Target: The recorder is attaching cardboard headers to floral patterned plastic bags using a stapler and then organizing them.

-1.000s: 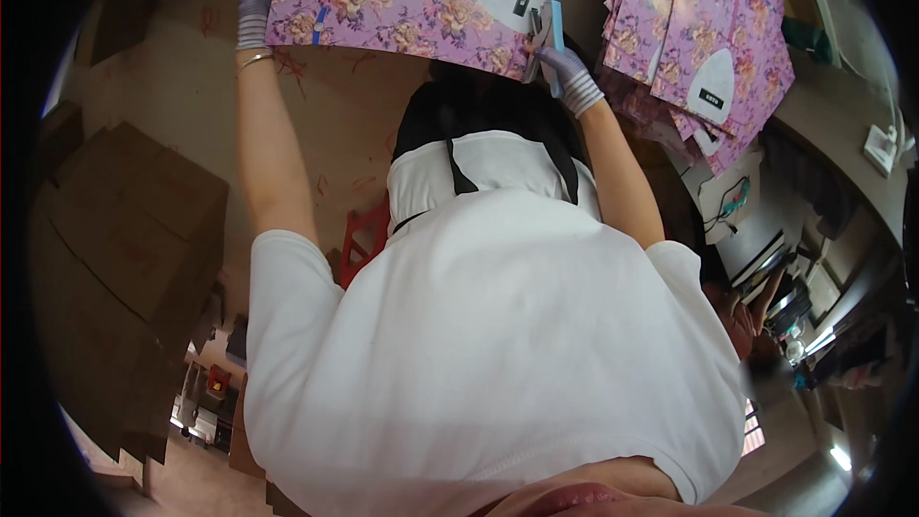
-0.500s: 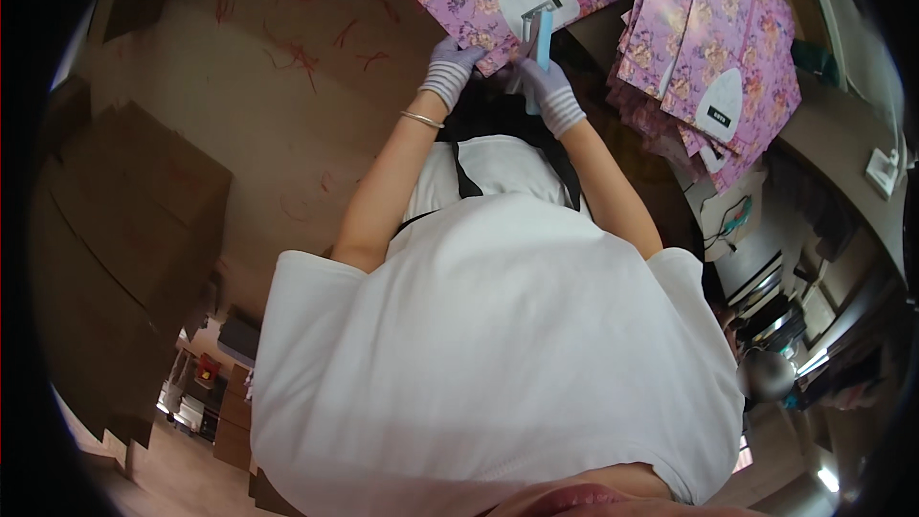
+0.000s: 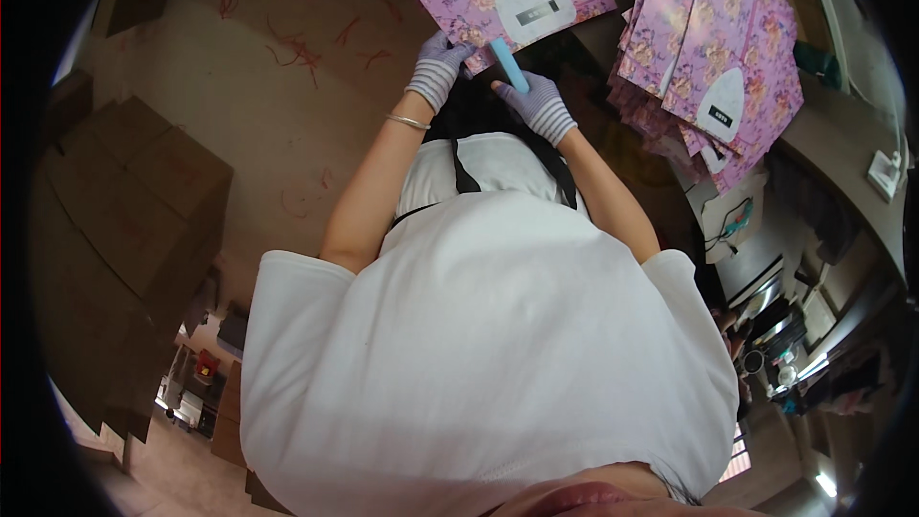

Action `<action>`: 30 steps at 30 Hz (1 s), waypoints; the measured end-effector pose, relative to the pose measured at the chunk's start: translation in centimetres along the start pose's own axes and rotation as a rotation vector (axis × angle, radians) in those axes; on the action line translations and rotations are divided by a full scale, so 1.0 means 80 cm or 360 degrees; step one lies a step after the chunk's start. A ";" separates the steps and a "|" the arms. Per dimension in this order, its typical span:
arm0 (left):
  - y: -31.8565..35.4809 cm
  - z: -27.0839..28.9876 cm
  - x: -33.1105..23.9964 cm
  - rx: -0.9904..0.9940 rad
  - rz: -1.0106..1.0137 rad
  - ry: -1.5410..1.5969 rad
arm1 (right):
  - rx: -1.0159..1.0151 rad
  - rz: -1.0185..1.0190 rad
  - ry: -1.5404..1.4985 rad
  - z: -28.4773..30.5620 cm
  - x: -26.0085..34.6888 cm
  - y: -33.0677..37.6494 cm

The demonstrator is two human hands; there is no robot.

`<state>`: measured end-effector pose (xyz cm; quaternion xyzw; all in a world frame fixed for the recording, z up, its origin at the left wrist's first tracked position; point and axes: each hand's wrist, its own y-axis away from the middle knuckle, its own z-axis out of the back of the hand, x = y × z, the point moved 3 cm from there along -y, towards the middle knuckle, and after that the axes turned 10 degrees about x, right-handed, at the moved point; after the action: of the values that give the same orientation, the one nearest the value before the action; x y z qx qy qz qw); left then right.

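Observation:
At the top, a flat purple flower-printed piece [image 3: 450, 0] with a white rounded patch tilts across my hands; whether it is a bag or a folded sheet I cannot tell. My left hand [image 3: 438, 62], in a pale lilac glove with a striped cuff, is closed on its lower left corner. My right hand [image 3: 544, 103], gloved alike, is wrapped round a light-blue stapler [image 3: 510, 65]. The stapler's tip lies at the piece's lower edge, close to the left hand. Its jaws are hidden.
A stack of similar flower-printed pieces [image 3: 723, 48] lies at the right on a grey table [image 3: 842, 139]. Brown cardboard boxes [image 3: 144, 191] stand at the left. Red strands [image 3: 297, 57] are scattered on the floor. A white socket box [image 3: 883, 175] sits at the table's far right.
The stapler has swung from nearly upright, over the white patch, to a leftward slant at the lower edge. Both hands have shifted slightly; the left has moved a little left.

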<state>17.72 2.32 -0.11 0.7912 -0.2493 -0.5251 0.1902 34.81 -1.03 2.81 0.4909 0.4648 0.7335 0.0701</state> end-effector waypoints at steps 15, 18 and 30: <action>0.067 0.084 -0.042 0.0257 0.0146 0.0033 | -0.0273 0.0042 -0.0230 0.095 -0.024 0.020; 0.071 0.077 -0.054 0.0152 0.0105 -0.0182 | -0.0402 0.0010 0.0171 0.094 -0.038 0.011; 0.051 -0.060 -0.216 0.0599 -0.0449 -0.0680 | -0.0403 0.0113 -0.0309 0.083 -0.120 0.155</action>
<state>15.78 9.48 16.73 0.7110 -0.2643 -0.6452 -0.0910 49.32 -9.23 6.39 0.5628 0.3421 0.7374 0.1500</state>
